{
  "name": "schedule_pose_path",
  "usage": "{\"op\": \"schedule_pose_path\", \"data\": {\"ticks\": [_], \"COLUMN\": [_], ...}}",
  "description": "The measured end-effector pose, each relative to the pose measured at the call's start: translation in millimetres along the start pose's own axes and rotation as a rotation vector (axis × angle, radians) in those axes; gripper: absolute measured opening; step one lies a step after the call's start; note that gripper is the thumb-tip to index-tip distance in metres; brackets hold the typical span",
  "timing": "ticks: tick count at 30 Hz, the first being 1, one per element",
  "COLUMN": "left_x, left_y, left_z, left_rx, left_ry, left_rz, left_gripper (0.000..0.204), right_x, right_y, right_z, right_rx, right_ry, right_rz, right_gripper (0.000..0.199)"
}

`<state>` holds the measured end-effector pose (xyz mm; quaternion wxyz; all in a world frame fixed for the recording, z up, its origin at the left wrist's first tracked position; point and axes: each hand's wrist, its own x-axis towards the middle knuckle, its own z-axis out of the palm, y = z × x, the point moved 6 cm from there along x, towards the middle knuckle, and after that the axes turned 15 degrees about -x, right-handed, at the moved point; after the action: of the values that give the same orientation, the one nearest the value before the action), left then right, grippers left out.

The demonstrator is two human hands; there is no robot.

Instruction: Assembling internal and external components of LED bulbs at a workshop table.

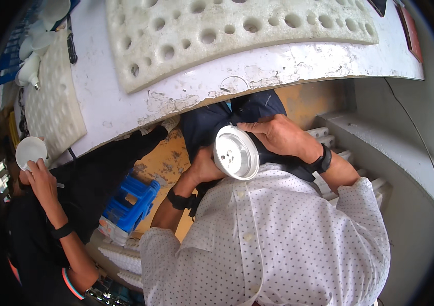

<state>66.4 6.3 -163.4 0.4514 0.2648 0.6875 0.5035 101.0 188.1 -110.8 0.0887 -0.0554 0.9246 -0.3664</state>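
Note:
In front of my lap, my left hand is wrapped round the side of a white, round LED bulb housing. The open mouth of the housing faces up, and a pale disc with a few small dark parts shows inside it. My right hand is closed, its fingertips pinched at the far rim of the housing. A tiny dark bit shows by those fingertips, too small to name. Both my wrists wear black bands.
Beyond my lap stands a white worktable with a chipped edge. On it lies a foam tray full of round holes. At left, a co-worker's hand holds a white bulb cover. A blue crate sits on the floor between us.

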Motion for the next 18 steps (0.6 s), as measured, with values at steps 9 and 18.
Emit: {"op": "schedule_pose_path", "data": {"ticks": [9,18], "left_x": [0.0,-0.7], "left_y": [-2.8,12.4], "left_z": [0.8,-10.4], "left_rx": [0.002,-0.102], "left_ry": [-0.081,-0.088], "left_rz": [-0.063,-0.061], "left_gripper": [0.054,0.053], "right_x": [4.8,10.6], "right_y": [-2.7,-1.8], "right_z": [0.1,5.1], "right_rx": [0.011,0.205], "right_ry": [-0.018,-0.143], "right_rz": [-0.014,0.038], "right_gripper": [0.029,0.039]}}
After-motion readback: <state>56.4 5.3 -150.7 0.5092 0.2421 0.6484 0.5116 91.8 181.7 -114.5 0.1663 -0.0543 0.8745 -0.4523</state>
